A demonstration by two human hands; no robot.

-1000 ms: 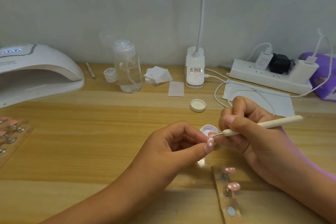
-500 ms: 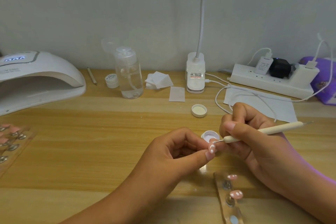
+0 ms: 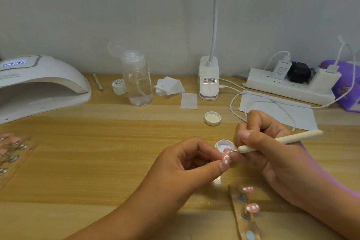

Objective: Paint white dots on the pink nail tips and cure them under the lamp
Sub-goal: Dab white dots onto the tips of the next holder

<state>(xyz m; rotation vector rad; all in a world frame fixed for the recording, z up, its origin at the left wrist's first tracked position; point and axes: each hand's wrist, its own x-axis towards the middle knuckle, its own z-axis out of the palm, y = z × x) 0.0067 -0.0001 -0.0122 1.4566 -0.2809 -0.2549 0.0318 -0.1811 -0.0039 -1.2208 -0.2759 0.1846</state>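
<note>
A wooden desk [image 3: 97, 161], a nail lamp [image 3: 39, 84] at far left with its display lit. At centre the left hand [image 3: 187, 163] meets the right hand [image 3: 268, 154], which grips a dotting tool [image 3: 282, 139]. Beside the open gel pot [image 3: 223, 145], the tool's point sits on the dotted pink nail tip [image 3: 226, 159] pinched in the left thumb and fingers. The pose is scarcely changed from a second ago, which suggests dotting continues and curing is yet to come.

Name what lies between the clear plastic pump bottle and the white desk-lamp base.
In the head view, a small stack of white square wipes and one single white wipe lie between them.
</note>
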